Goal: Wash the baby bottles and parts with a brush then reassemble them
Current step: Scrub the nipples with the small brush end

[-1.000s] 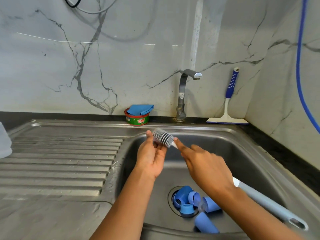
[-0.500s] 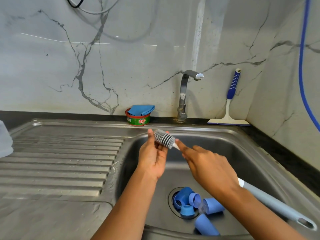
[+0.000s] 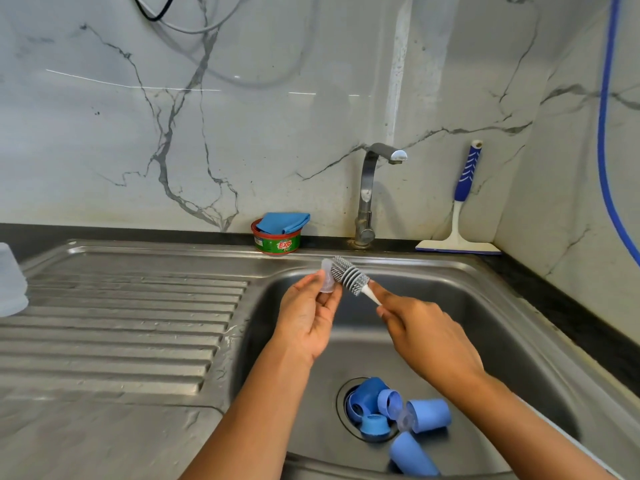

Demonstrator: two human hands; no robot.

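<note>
My left hand [image 3: 306, 317] holds a small clear teat [image 3: 327, 280] above the steel sink [image 3: 460, 296], pinched between thumb and fingers. My right hand [image 3: 426, 337] grips the white neck of the bottle brush, whose grey bristle head [image 3: 348, 276] lies against the teat's right side. The rest of the brush handle is hidden behind my right forearm. Several blue caps and rings [image 3: 374, 407] lie piled over the drain, with two blue caps [image 3: 429, 415] on their sides beside them.
A ridged draining board [image 3: 114, 323] stretches to the left, with a clear bottle [image 3: 10, 280] at its far edge. A tap [image 3: 369, 188] stands behind the basin. A green soap tub with a blue cloth [image 3: 278, 233] and a blue-handled squeegee [image 3: 462, 216] sit at the back.
The clear teat now shows between my left fingertips beside the brush head. The brush handle, earlier visible at the lower right, is out of sight.
</note>
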